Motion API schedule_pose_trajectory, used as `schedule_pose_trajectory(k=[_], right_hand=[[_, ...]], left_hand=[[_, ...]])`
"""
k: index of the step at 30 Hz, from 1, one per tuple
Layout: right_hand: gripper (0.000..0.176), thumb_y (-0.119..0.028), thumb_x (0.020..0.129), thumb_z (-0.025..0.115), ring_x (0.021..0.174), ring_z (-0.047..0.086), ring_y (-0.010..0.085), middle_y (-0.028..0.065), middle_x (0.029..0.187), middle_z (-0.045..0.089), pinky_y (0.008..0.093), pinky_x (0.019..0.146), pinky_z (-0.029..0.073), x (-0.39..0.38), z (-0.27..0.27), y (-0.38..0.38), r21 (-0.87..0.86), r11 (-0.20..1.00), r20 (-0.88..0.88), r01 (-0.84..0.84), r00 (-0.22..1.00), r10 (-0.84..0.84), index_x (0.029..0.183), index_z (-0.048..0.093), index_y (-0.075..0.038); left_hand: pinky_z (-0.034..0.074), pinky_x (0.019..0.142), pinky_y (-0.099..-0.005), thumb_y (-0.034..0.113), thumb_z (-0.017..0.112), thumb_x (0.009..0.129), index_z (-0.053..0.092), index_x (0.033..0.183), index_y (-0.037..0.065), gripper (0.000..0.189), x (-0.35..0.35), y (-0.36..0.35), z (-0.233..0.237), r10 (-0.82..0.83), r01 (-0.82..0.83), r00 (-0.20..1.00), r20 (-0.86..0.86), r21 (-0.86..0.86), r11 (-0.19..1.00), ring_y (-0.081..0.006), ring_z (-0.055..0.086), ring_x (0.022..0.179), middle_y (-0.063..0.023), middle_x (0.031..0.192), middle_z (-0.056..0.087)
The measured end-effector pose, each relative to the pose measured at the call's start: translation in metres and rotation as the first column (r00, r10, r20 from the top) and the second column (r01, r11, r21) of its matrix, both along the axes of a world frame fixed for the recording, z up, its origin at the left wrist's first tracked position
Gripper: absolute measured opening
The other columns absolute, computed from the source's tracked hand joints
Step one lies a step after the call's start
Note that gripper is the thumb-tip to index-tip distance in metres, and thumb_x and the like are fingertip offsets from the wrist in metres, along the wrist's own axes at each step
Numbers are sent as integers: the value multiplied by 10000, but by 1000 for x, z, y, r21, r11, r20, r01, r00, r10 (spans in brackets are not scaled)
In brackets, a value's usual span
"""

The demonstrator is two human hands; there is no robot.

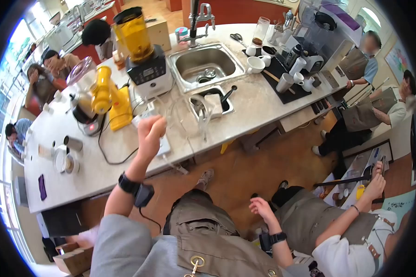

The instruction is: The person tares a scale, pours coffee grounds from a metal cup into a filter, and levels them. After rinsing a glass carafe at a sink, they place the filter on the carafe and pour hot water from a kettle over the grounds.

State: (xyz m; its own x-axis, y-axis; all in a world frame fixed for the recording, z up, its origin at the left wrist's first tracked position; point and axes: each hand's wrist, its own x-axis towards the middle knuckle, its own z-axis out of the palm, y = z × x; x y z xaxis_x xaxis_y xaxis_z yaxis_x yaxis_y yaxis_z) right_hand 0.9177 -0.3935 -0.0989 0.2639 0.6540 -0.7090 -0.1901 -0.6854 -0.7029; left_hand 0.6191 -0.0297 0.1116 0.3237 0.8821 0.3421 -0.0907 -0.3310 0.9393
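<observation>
My left hand (151, 135) is raised above the near edge of the counter, closed in a fist; nothing shows in it. Just beneath and behind it lies a white power strip (163, 147) with cords. A yellow appliance (120, 108) stands to its left, and a blender with a yellow jar (134, 39) is further back. My right hand (262, 208) hangs over the floor in front of my apron, fingers loosely apart, holding nothing. Beside it is the apron of a co-worker (305, 219). Black devices are strapped to both my wrists.
A steel sink (207, 69) and a smaller basin (226, 108) with a white block are set into the counter (125, 175). Cups and coffee gear stand on a black mat (286, 87). Glass containers (64, 161) stand at left. Co-workers stand at right; others sit at the far left.
</observation>
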Motion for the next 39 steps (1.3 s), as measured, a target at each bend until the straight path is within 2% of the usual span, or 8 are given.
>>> schedule_pose_trajectory(k=[4,6,12,13,30,36,38,39], right_hand=[[243,-178,981,486,727,594,93,33,922,659,228,653,480,-51,74,52,119,971,1,-209,978,211,1160,598,-57],[243,-156,980,492,753,589,84,27,923,650,223,684,475,-83,119,80,248,921,13,-302,951,309,1171,596,-50],[232,-112,980,496,834,570,85,34,931,640,242,771,478,-198,214,141,577,668,106,-470,854,509,1168,602,-27],[232,-112,980,496,834,570,85,34,931,640,242,771,478,-219,220,148,569,654,110,-498,834,540,1168,602,-27],[229,-106,988,487,850,578,97,38,948,640,257,809,478,-640,192,252,461,323,3,-826,366,931,1162,594,-3],[243,-124,987,472,819,568,90,22,924,633,247,779,482,-696,195,283,350,373,-2,-859,397,918,1163,594,-9],[242,-122,988,469,815,570,90,21,921,634,246,776,483,-710,191,296,325,371,-2,-870,392,920,1159,596,-7],[241,-121,989,467,810,572,91,20,918,635,245,773,484,-715,189,304,308,369,2,-877,389,921,1155,599,-6]], left_hand=[[237,449,-279,169,518,869,412,550,0,375,-74,-96,12,30,-3,977,212,-128,992,-72,349,483,7,521,401],[283,434,-253,177,520,810,476,590,-8,291,-111,-123,3,105,-106,994,18,231,967,-99,364,435,-34,529,472],[345,477,-292,211,525,787,416,539,-33,365,-191,-180,34,187,-241,947,262,193,951,-144,425,476,-88,533,499],[425,525,-307,169,562,800,423,563,-46,349,-211,-186,29,149,-215,937,317,183,959,-181,493,529,-113,576,530],[271,435,-308,11,530,660,331,545,22,230,-605,-220,-10,654,-720,691,307,366,589,-181,316,461,-61,519,343],[275,446,-285,4,511,740,341,556,26,251,-665,-188,-29,795,-854,519,313,230,467,-149,341,457,-55,532,371],[247,443,-266,25,469,849,331,561,52,320,-677,-180,-34,796,-760,489,357,-274,590,-100,318,464,-14,536,371],[247,443,-266,25,469,849,331,561,52,320,-685,-171,-41,798,-758,492,349,-280,589,-100,318,464,-14,536,371]])
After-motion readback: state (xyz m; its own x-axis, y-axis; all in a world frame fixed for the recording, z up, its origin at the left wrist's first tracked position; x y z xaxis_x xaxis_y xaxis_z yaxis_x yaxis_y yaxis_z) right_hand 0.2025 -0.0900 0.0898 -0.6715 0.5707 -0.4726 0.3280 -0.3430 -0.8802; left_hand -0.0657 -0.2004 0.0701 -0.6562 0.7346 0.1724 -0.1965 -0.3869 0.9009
